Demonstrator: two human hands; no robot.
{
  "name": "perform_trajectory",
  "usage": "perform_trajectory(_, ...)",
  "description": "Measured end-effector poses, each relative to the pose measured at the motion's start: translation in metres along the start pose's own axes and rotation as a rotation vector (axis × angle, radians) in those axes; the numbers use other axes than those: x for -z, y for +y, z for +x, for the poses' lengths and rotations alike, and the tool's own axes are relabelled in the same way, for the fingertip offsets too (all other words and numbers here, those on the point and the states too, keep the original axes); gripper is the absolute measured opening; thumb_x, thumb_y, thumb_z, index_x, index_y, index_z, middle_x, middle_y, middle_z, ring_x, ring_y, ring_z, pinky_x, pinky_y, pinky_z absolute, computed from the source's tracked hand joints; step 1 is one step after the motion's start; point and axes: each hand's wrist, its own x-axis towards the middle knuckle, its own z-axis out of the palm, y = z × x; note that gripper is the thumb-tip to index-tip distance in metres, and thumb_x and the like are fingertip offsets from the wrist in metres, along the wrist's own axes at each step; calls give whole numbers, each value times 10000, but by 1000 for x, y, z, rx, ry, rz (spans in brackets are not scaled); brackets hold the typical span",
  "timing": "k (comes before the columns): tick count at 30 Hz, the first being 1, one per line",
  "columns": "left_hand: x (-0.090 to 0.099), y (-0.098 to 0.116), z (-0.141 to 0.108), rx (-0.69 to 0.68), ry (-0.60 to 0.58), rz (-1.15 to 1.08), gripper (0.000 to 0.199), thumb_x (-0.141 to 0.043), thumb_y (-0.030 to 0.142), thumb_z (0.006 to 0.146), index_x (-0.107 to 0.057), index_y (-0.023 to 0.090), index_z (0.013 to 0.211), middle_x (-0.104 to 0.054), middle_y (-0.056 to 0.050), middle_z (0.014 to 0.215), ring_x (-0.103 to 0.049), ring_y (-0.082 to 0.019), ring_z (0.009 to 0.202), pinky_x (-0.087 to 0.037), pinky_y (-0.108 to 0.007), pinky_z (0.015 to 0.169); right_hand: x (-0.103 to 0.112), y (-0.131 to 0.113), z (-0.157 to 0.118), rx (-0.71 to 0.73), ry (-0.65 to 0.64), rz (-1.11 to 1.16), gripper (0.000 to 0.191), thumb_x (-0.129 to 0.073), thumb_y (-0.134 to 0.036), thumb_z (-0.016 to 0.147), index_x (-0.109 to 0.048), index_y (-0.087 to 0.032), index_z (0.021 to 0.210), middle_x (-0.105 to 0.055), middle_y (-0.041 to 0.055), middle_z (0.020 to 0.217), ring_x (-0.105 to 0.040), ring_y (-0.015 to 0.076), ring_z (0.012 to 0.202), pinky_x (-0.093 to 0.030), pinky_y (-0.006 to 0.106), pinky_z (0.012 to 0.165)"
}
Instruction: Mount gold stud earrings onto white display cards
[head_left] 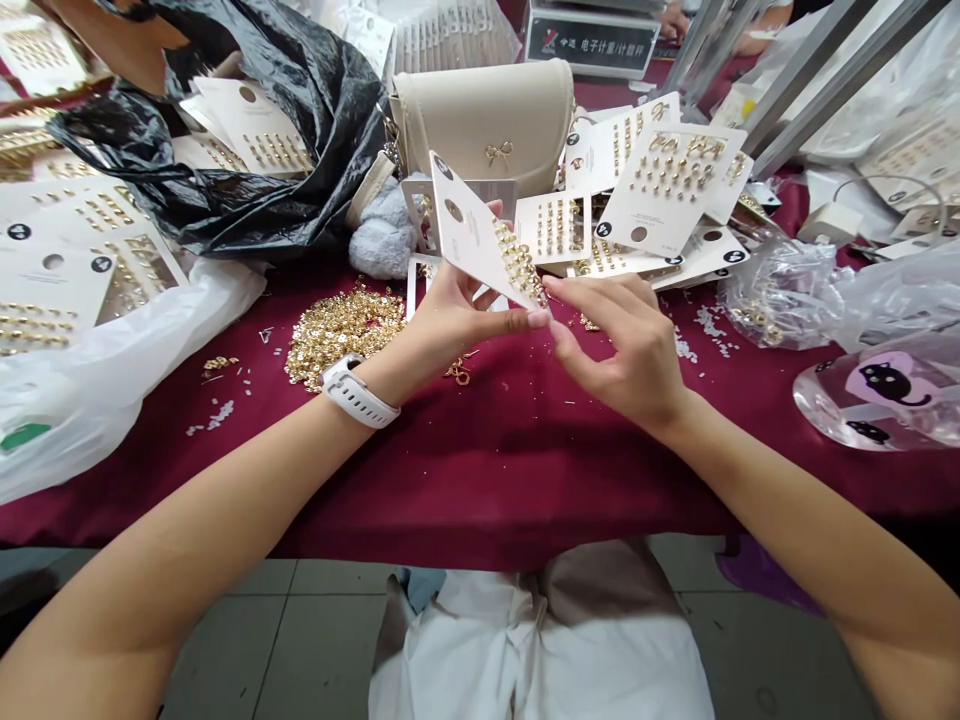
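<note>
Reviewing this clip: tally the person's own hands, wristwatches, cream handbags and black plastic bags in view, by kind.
Hands: 2 (left hand, right hand)
White wristwatch: 1
Cream handbag: 1
Black plastic bag: 1
Total: 5

Looks like a small jewellery-packing workshop: a maroon-draped counter (487, 480) strewn with loose gold earrings (343, 335), earring cards (667, 190), and an electronic counting scale (592, 38).

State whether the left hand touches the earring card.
Touching: the head view shows the left hand gripping the earring card along its lower edge, one fingertip showing behind it.
</note>
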Motion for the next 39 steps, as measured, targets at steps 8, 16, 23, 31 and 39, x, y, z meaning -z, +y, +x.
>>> perform_trajectory(8, -1, -9, 0, -87, 23, 159, 999, -853, 425, 591, -315, 299, 1422, -340, -89, 1452, -317, -311, 1389, -379, -437, 1104, -4, -11, -3, -107, 55, 139, 241, -585, -198, 861, -720, -179, 1059, -749, 61, 1018, -677, 214, 901, -526, 384, 852)
perform_trajectory(16, 1, -8, -3, -181, 56, 385, 950, -874, 434, 557, -404, 305, 1373, -396, -89, 1419, -354, -284, 1336, -356, -362, 1111, -7, -22, -5, -668, -59, 805, 166, -681, -274, 792, -760, -240, 933, -750, -10, 988, -676, 209, 955, -525, 380, 924)
perform_trajectory(23, -3, -10, -6, -267, 96, 514, 356, -737, 332, 745, -584, 244, 1054, -492, -72, 1217, -447, -235, 1219, -397, -377, 1081, -12, -17, 2, -952, 54, 1276, 176, -772, -269, 687, -744, -234, 858, -752, -20, 940, -668, 185, 983, -529, 335, 932)
perform_trajectory(31, -4, -7, -11, -370, 72, 775, 79, -643, 218, 805, -622, 238, 878, -534, -51, 1068, -518, -228, 1108, -393, -410, 1065, -15, -19, 2, -981, 28, 1375, 352, -827, -313, 613, -698, -218, 926, -740, -3, 1030, -667, 179, 1016, -495, 344, 1018)
perform_trajectory(39, -5, -8, -13, -476, 118, 998, 33, -597, 207, 856, -614, 180, 863, -542, -35, 986, -578, -151, 942, -493, -315, 883, -14, -21, 1, -938, -36, 1355, 373, -826, -331, 638, -691, -196, 958, -747, 15, 1013, -676, 182, 1004, -506, 321, 992)
